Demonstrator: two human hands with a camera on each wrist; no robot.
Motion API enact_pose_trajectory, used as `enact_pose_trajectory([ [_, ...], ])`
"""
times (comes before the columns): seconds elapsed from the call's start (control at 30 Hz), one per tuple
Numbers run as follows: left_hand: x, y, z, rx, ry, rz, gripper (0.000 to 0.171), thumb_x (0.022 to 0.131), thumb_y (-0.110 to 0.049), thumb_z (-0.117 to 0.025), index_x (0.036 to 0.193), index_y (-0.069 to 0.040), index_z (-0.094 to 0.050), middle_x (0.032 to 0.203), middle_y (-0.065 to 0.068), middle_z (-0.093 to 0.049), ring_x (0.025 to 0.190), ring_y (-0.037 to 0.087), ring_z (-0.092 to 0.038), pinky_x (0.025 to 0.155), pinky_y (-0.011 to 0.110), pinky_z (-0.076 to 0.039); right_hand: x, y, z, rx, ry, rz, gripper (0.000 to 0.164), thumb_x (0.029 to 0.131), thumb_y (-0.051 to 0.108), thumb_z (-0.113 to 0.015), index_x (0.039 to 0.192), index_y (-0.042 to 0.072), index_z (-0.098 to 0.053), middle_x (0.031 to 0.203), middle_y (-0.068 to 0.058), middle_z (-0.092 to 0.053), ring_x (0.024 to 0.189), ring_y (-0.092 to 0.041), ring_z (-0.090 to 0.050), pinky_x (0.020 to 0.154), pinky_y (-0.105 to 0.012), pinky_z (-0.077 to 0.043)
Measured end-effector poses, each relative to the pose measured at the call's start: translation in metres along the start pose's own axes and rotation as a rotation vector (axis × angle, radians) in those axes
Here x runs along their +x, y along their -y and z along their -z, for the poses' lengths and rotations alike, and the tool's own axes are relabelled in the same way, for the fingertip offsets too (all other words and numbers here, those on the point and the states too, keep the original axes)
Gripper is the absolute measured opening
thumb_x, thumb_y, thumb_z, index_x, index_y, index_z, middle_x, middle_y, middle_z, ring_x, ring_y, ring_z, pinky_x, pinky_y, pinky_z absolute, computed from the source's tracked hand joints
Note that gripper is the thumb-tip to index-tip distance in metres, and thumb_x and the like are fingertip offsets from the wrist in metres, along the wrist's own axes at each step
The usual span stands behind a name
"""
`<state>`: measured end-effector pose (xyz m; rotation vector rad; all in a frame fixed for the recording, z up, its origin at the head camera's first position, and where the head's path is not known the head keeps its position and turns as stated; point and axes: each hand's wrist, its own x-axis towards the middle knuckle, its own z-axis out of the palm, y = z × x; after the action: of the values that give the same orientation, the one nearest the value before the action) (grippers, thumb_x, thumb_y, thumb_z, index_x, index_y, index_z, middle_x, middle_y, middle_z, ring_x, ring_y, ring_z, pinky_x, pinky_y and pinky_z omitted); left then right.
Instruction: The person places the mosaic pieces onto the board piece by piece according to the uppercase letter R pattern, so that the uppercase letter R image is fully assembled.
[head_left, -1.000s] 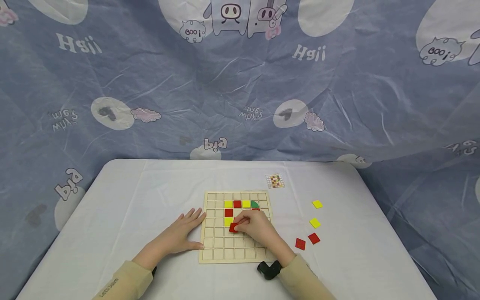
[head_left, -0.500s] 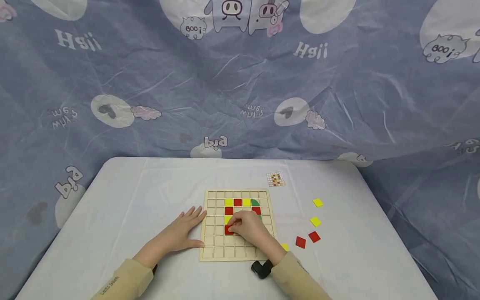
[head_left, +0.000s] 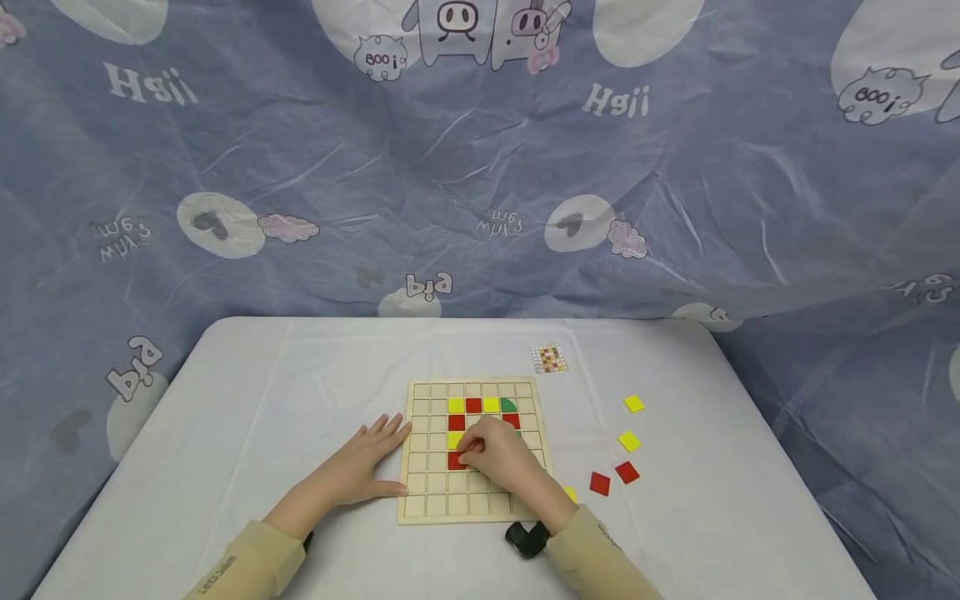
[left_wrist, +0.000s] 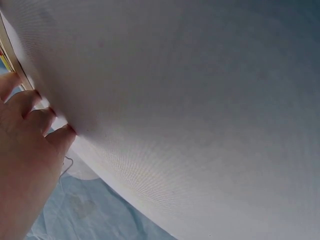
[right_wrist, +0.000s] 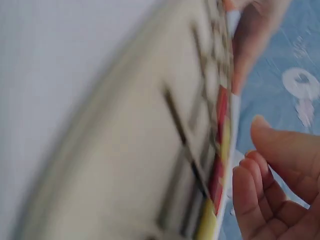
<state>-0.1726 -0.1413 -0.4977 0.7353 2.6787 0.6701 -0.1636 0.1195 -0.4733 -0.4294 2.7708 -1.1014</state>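
Observation:
A wooden grid board (head_left: 437,505) lies on the table, with yellow, red and green pieces set in some of its cells. My left hand (head_left: 358,468) lies with fingers spread along the board's left edge; in the left wrist view its fingertips touch that edge. Over the board, the right hand (head_left: 501,457) has thumb and fingers at a red square tile (head_left: 454,461), which sits in a cell below a yellow square tile (head_left: 454,439). The right wrist view shows this thumb (right_wrist: 280,142) apart from the bent fingers, nothing visible between them. The hand hides some middle cells.
Right of the board lie loose yellow tiles (head_left: 629,442) and red tiles (head_left: 600,483). Another yellow tile (head_left: 570,493) peeks out beside the right wrist. A small pattern card (head_left: 550,358) lies beyond the board. Patterned cloth (head_left: 480,167) hangs behind the table.
The right hand has shifted left with the red tile, which now lies square in a cell instead of tilted in the fingers. The left hand has stayed at the board's edge.

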Motion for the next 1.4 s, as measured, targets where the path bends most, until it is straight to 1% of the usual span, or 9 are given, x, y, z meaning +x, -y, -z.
enact_pose_trajectory([
  [0.13,0.000,-0.001,0.000,0.010,0.000,0.008,0.099,0.077,-0.051,-0.078,0.154,-0.011,-0.033,0.162,0.015,-0.025,0.151,0.040,-0.017,0.120,0.061,-0.017,-0.006,-0.008,0.022,0.064,-0.052,-0.012,0.006,0.084,0.009,-0.076,0.090,0.010,-0.075,0.083,0.005,-0.062,0.073,-0.007,-0.056,0.064,-0.019,-0.049],
  [0.3,-0.001,0.000,0.000,0.012,0.001,0.007,0.099,0.077,-0.052,-0.078,0.154,-0.010,-0.033,0.162,0.016,-0.025,0.151,0.040,-0.017,0.120,0.061,-0.017,-0.018,-0.027,0.053,0.093,-0.158,-0.120,0.011,0.084,0.011,-0.078,0.095,0.010,-0.075,0.087,0.004,-0.065,0.079,-0.009,-0.059,0.070,-0.022,-0.053],
  [0.53,0.001,0.001,-0.001,0.010,0.003,0.004,0.099,0.077,-0.055,-0.076,0.155,-0.011,-0.032,0.162,0.015,-0.024,0.151,0.040,-0.016,0.120,0.061,-0.017,-0.040,-0.076,0.095,0.016,-0.249,-0.285,0.020,0.085,0.014,-0.077,0.104,0.009,-0.074,0.095,-0.002,-0.070,0.090,-0.018,-0.063,0.072,-0.026,-0.053],
  [0.7,0.001,0.001,-0.002,0.009,0.007,0.004,0.099,0.077,-0.054,-0.076,0.155,-0.012,-0.032,0.162,0.015,-0.024,0.151,0.040,-0.016,0.120,0.061,-0.017,-0.060,-0.110,0.115,-0.032,-0.263,-0.371,0.027,0.088,0.017,-0.074,0.113,0.006,-0.071,0.106,-0.011,-0.070,0.100,-0.028,-0.064,0.077,-0.034,-0.055],
  [0.83,0.001,0.000,-0.001,0.009,0.007,0.002,0.098,0.078,-0.052,-0.077,0.155,-0.011,-0.032,0.162,0.015,-0.024,0.151,0.040,-0.016,0.120,0.061,-0.017,-0.071,-0.131,0.124,-0.013,-0.259,-0.442,0.033,0.090,0.021,-0.071,0.119,0.004,-0.067,0.118,-0.019,-0.065,0.108,-0.034,-0.060,0.085,-0.041,-0.055],
  [0.93,0.001,0.000,-0.001,0.012,0.006,-0.001,0.098,0.078,-0.052,-0.077,0.155,-0.011,-0.032,0.162,0.015,-0.024,0.151,0.040,-0.016,0.120,0.061,-0.017,-0.074,-0.142,0.126,-0.007,-0.273,-0.476,0.036,0.090,0.020,-0.071,0.120,0.001,-0.066,0.119,-0.022,-0.064,0.106,-0.034,-0.060,0.081,-0.035,-0.054],
  [1.0,0.002,0.001,-0.002,0.014,0.006,-0.001,0.098,0.078,-0.052,-0.077,0.155,-0.012,-0.032,0.163,0.015,-0.024,0.151,0.039,-0.016,0.120,0.061,-0.017,-0.074,-0.146,0.126,-0.019,-0.284,-0.484,0.036,0.088,0.017,-0.072,0.118,-0.001,-0.066,0.115,-0.021,-0.065,0.102,-0.031,-0.060,0.076,-0.029,-0.052],
  [1.1,0.002,0.001,-0.002,0.016,0.005,0.000,0.099,0.077,-0.052,-0.077,0.155,-0.012,-0.032,0.163,0.015,-0.024,0.151,0.039,-0.016,0.120,0.061,-0.017,-0.073,-0.147,0.126,-0.028,-0.290,-0.510,0.036,0.086,0.014,-0.074,0.117,-0.003,-0.065,0.107,-0.021,-0.065,0.094,-0.028,-0.058,0.070,-0.024,-0.048],
  [1.4,0.001,0.000,-0.001,0.018,0.005,-0.005,0.097,0.078,-0.051,-0.077,0.154,-0.010,-0.032,0.162,0.016,-0.025,0.151,0.040,-0.017,0.120,0.061,-0.018,-0.074,-0.142,0.124,-0.035,-0.276,-0.621,0.035,0.085,0.013,-0.075,0.113,-0.003,-0.064,0.099,-0.019,-0.063,0.085,-0.027,-0.057,0.066,-0.028,-0.049],
])
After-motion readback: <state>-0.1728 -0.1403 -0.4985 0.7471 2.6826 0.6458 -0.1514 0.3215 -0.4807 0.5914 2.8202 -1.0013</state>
